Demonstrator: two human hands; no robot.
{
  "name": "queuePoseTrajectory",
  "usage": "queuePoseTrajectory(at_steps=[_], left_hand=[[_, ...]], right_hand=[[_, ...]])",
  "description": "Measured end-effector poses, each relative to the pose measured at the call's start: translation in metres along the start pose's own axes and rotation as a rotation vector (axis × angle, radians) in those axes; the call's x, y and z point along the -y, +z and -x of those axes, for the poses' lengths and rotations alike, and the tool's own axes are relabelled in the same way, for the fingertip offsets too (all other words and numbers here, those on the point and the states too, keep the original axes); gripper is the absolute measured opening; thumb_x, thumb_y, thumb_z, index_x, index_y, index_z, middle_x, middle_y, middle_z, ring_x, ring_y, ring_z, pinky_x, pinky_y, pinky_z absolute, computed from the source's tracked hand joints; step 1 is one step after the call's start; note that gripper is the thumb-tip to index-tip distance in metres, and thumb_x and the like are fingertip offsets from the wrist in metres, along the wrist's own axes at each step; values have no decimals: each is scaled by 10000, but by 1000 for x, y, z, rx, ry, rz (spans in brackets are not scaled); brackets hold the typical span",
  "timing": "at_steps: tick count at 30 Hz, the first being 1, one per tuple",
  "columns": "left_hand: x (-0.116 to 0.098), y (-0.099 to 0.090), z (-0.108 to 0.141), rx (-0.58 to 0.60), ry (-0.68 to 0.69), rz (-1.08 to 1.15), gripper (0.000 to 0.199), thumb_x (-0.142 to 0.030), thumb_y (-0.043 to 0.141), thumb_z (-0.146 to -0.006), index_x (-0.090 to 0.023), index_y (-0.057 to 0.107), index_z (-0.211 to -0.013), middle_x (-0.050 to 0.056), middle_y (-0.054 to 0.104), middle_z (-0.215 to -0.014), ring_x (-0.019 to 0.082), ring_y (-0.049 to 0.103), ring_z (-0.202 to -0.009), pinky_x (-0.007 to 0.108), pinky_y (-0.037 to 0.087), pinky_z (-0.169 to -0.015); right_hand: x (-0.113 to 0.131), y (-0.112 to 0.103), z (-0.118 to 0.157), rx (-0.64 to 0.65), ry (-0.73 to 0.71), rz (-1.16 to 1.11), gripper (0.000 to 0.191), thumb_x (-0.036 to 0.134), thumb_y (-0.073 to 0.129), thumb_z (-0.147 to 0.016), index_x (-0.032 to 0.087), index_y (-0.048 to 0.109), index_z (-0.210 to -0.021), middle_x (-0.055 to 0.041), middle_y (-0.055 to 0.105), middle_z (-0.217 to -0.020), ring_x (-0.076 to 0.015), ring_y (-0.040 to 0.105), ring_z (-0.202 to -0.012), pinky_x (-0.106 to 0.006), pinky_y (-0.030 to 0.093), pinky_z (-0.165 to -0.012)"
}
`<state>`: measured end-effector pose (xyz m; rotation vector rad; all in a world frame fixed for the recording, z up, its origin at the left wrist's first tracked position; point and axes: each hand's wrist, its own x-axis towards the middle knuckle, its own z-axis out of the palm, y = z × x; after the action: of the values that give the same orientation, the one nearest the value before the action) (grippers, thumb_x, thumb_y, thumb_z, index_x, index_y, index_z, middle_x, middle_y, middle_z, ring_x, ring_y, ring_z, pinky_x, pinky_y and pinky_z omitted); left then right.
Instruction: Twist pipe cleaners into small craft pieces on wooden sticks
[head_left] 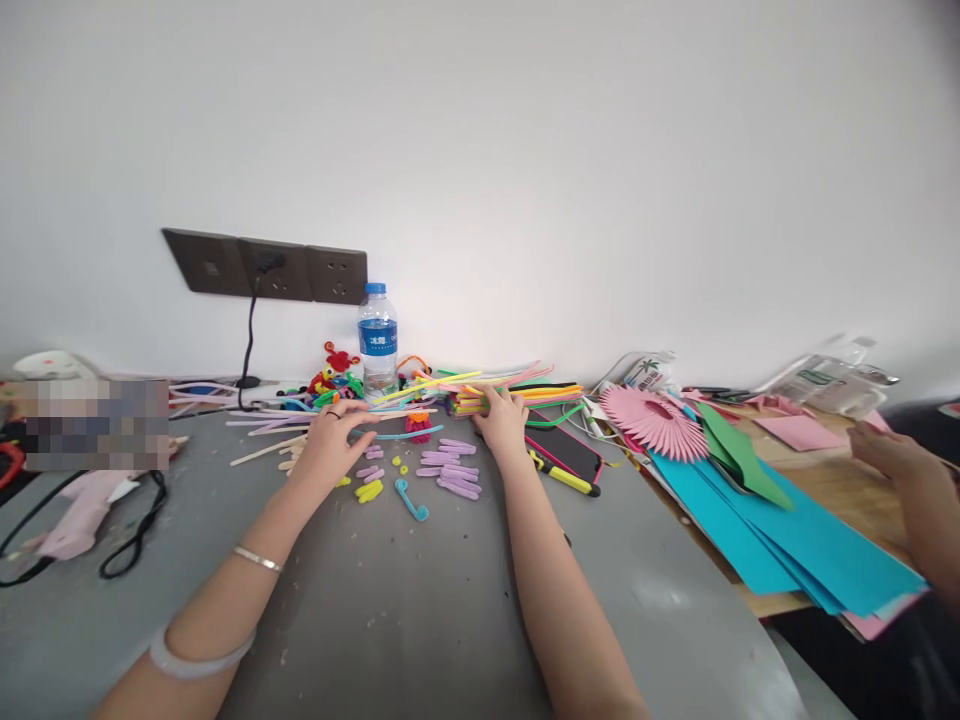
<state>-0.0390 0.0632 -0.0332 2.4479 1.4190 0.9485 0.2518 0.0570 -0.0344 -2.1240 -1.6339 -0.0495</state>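
Observation:
My left hand (334, 440) reaches over loose lilac, white and blue pipe cleaners, its thumb and fingers apart. A light-blue pipe cleaner (416, 434) runs just right of its thumb. My right hand (504, 418) lies across a bundle of yellow, orange and green pipe cleaners (555, 394), thumb on the near side and fingers over the top; its fingertips are partly hidden. Between my hands lie short folded lilac pieces (456, 470), yellow folded pieces (369, 491) and a blue piece with curled ends (411, 500). A small red-and-orange fuzzy piece (420, 427) sits behind them.
A water bottle (378, 345) stands by the wall beside a red fuzzy figure (334, 370). Right are a phone (566, 452), yellow cutter (570, 477), pink folded-paper ring (652, 424) and blue paper (795, 540). Another person's hand (889, 450) is far right; a corded pink tool (82, 515) lies left.

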Motion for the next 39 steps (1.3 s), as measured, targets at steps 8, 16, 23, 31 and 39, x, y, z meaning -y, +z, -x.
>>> queuePoseTrajectory(at_steps=[8,16,23,31,39], left_hand=[[-7,-3,0,-144,30,-58,199,-289,564,-904,-246,735,-996,76,666,-1158,288,637,-1064,461,493,-933],[-40,-5,-14,-142,241,34,225,-250,504,-955,-232,662,-1114,75,651,-1149,247,633,-1095,414,498,-959],[-79,20,-73,70,305,-230,552,-188,643,-851,-179,479,-1379,161,531,-1380,314,550,-1237,445,479,-1008],[-103,63,-138,312,281,-511,462,-94,693,-777,-126,589,-1226,202,622,-1264,329,559,-1220,441,457,-976],[-93,50,-174,419,238,-518,282,-158,572,-865,-154,642,-1138,174,706,-1123,284,686,-1021,350,504,-814]], right_hand=[[-11,8,-13,-314,47,-309,239,257,574,-846,184,678,-1048,-95,621,-907,-261,481,-858,-374,379,-808],[-15,0,-23,-582,135,-814,291,453,601,-818,162,609,-815,8,477,-695,-153,415,-665,-294,396,-660],[-11,-15,-24,-683,225,-1029,350,481,669,-754,148,614,-846,-12,513,-749,-140,450,-677,-287,444,-644],[-13,-21,-26,-762,247,-1011,363,519,653,-775,167,575,-807,-51,600,-816,-153,513,-702,-316,489,-694],[-7,-25,-24,-767,231,-1004,366,537,613,-821,175,560,-828,-60,588,-840,-175,549,-762,-335,523,-712]])
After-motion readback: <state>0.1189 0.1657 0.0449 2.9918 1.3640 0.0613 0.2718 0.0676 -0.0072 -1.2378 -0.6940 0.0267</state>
